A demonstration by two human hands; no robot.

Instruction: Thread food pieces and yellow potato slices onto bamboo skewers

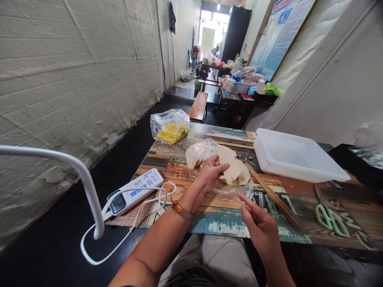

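A pale, flat, floppy food piece (pixel 228 161), perhaps a sheet of tofu skin, is pinched between the thumb and fingers of my left hand (pixel 213 171). Between the fingertips of my right hand (pixel 257 219) is a thin bamboo skewer (pixel 235 189), whose upper end meets the lower edge of the sheet. Whether its tip goes through cannot be seen. Beneath both hands, a clear plastic bag (pixel 230 193) lies spread with more pale sheets (pixel 198 153) on it. A bundle of bamboo skewers (pixel 272 197) rests on the table just right of the bag.
Scissors with green handles (pixel 331 219) lie at the right, below a white plastic tub (pixel 302 157). A bag with yellow contents (pixel 172 131) sits at the far left corner. A white power bank (pixel 136 191) with a looping cable (pixel 143 203) occupies the near left edge.
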